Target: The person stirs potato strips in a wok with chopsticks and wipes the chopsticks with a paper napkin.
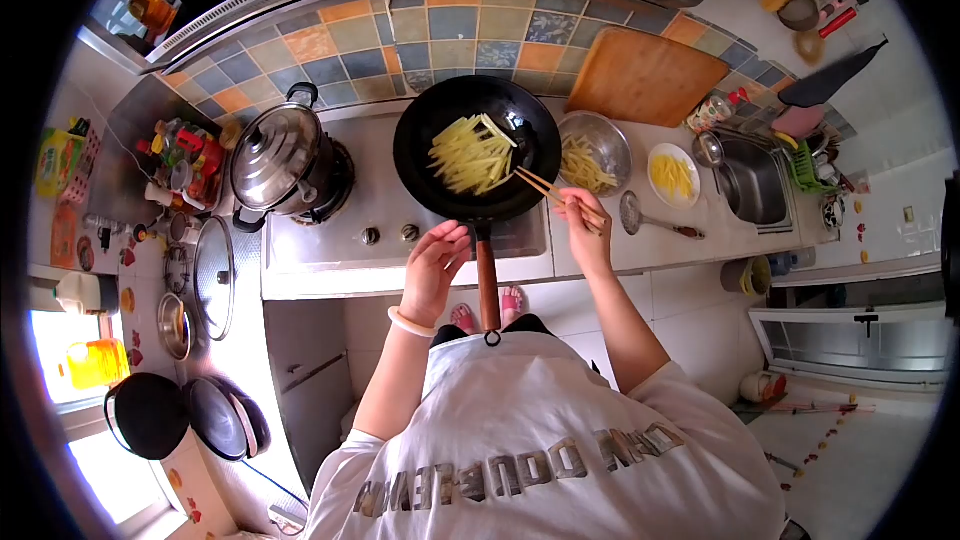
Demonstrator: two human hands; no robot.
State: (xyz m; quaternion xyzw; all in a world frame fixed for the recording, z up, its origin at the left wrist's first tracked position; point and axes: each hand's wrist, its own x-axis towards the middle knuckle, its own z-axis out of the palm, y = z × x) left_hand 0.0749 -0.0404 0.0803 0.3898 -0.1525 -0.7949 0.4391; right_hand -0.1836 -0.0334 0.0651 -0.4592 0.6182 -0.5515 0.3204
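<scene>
In the head view, a black wok (415, 155) sits on the stove, with a heap of pale yellow-green strips (472, 155) in it, perhaps cut potato. My right hand (586, 230) is closed around a pair of wooden chopsticks (541, 186), whose tips reach the right side of the heap. My left hand (436, 258) is just left of the wok's wooden handle (488, 285), fingers loosely curled and apart from the thumb, holding nothing. Right of the wok stands a metal bowl (606, 133) with more pale strips (584, 164).
A lidded steel pot (277, 155) is on the left burner. Right of the bowl are a slotted spoon (655, 224), a white plate (673, 197) with yellow strips, and a sink (752, 180). A cutting board (645, 76) leans on the tiles. Bottles (200, 165) crowd the left corner.
</scene>
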